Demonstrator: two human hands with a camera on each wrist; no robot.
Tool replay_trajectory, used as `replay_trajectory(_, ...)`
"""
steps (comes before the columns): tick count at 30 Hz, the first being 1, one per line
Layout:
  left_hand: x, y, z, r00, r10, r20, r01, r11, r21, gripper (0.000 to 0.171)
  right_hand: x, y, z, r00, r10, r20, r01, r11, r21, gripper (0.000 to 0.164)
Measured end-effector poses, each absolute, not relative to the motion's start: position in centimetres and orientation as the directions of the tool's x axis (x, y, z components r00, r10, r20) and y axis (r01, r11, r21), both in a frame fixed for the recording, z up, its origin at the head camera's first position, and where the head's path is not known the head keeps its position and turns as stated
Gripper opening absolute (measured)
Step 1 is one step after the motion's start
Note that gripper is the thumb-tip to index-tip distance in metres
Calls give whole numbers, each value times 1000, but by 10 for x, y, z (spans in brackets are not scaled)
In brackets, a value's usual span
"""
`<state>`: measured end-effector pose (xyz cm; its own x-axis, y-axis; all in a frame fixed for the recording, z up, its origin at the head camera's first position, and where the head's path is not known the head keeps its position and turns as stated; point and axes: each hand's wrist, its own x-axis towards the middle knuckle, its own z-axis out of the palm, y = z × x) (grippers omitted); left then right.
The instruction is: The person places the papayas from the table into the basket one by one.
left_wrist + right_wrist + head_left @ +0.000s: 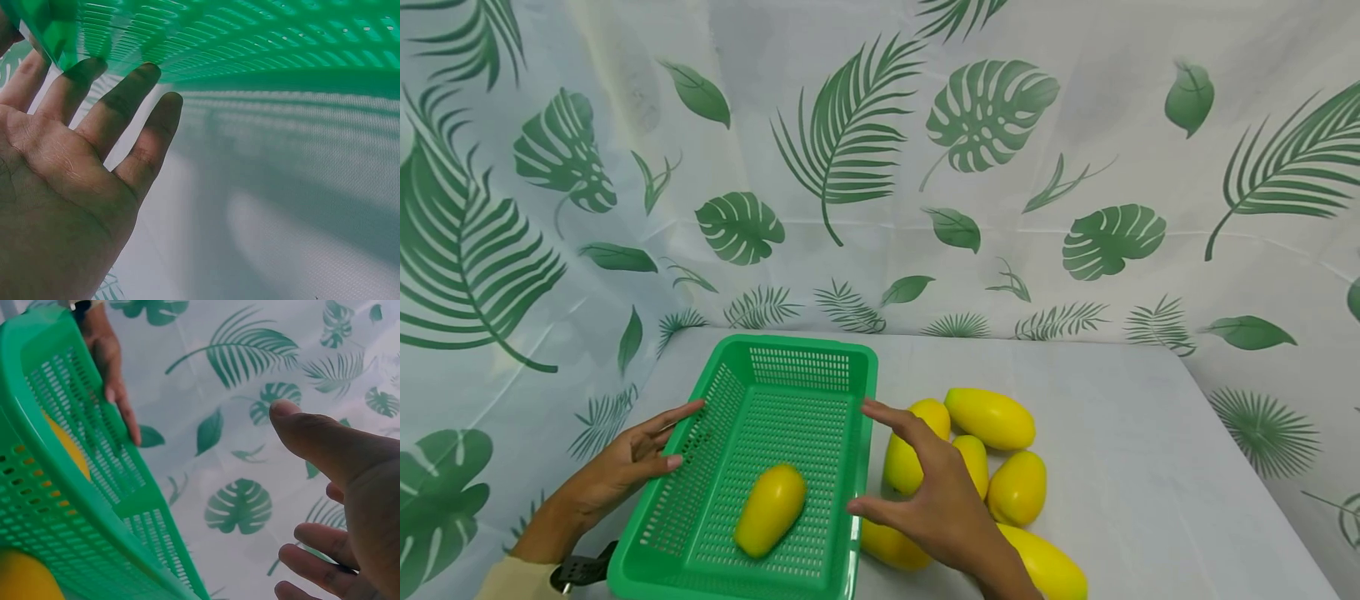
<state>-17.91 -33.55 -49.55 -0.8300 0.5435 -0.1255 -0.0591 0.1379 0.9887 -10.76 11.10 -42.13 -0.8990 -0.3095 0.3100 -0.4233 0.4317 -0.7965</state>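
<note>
A green perforated plastic basket (808, 417) stands on the table, with one yellow mango (771, 510) lying inside it. My left hand (617, 471) is at the basket's left side, thumb and index fingertips at the rim. In the left wrist view its fingers (122, 103) stretch out, spread, beside the basket wall. At the right rim is my right hand (936, 492), thumb and fingers spread wide around nothing. The right wrist view has this hand apart from the basket (94, 506). Several more mangoes (991, 418) lie beside and partly behind it.
The white cloth-covered table (1142, 467) extends right of the loose mangoes. A white sheet (880, 275) with green leaf prints hangs behind the table and along its sides. A dark watch band (583, 569) is on the left wrist.
</note>
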Motion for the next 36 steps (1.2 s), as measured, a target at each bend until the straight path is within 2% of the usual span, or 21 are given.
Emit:
replay_trajectory(7, -178, -335, -495, -827, 547, -131, -64, 140, 988, 70, -98, 126, -420, -911, -281, 302, -407, 486, -774, 90)
replay_trajectory(16, -178, -335, -493, -829, 542, -134, -66, 143, 988, 70, -91, 145, -425, -880, -273, 388, -474, 505, -721, 88)
replay_trajectory(27, -177, -335, -495, -828, 545, -129, -73, 124, 990, 70, -82, 164, -429, -907, -254, 336, -421, 552, -720, 90)
replay_trajectory(36, -177, -333, -494, -830, 546, -119, -68, 113, 991, 70, -76, 185, -437, -910, -237, 340, -413, 588, -696, 94)
